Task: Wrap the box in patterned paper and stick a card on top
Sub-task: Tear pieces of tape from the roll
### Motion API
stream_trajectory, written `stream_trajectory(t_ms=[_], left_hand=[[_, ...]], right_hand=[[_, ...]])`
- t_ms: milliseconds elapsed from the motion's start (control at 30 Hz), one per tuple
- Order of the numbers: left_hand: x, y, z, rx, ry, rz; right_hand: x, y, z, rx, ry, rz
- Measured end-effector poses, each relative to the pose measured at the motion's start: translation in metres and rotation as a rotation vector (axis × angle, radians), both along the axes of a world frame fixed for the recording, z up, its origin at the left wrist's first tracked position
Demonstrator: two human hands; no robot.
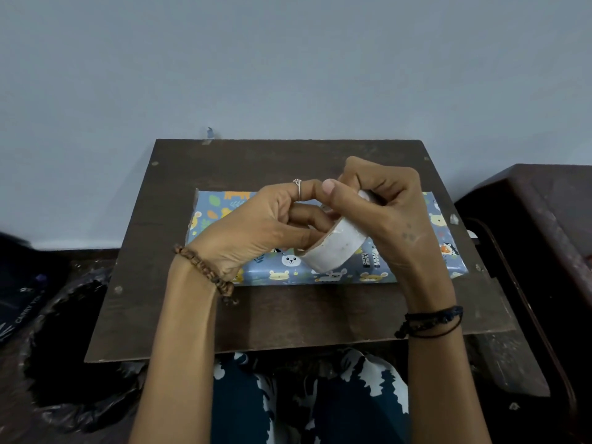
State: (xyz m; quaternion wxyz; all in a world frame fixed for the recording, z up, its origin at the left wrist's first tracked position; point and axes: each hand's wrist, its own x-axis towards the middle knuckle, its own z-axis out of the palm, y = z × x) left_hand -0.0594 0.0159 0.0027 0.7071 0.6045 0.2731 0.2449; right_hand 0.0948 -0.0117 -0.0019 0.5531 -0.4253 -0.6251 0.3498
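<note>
A flat box wrapped in blue paper with cartoon animals (336,274) lies on a dark wooden board (288,318). Above it both hands hold a white roll of tape (336,248). My right hand (384,213) grips the roll from the right, thumb over its top edge. My left hand (256,225) has its fingers at the roll's open left side, pinching near its rim. No card is in view. The hands hide the middle of the box.
A black plastic bag (73,347) lies at the left beside the board. Dark wooden furniture (544,219) stands at the right. A small scrap of tape (209,134) sticks up at the board's far edge. A plain wall is behind.
</note>
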Motion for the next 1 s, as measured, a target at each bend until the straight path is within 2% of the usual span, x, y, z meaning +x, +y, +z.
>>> stream_trajectory(t_ms=[267,433,500,667,767,900,1000], left_hand=[[0.001,0.002,-0.011,-0.019,-0.083,0.020],[0.004,-0.003,-0.009,0.017,-0.115,0.026],[0.005,-0.005,-0.008,0.074,-0.093,0.085],[-0.008,0.001,-0.008,0.190,0.040,0.413],[-0.008,0.000,-0.011,0.217,0.150,0.431],[-0.002,-0.002,-0.019,0.257,0.187,0.540],[-0.004,-0.002,-0.021,0.301,0.265,0.538]], right_hand=[[-0.003,0.001,0.004,0.024,-0.058,0.013],[-0.001,0.000,0.003,-0.010,0.024,0.012],[0.003,-0.004,0.004,-0.010,0.046,-0.013],[0.025,-0.018,0.008,-0.026,0.109,-0.183],[0.031,-0.020,0.009,-0.040,0.099,-0.220],[0.019,-0.019,0.008,-0.049,0.057,-0.201],[0.015,-0.020,0.008,-0.047,0.014,-0.210]])
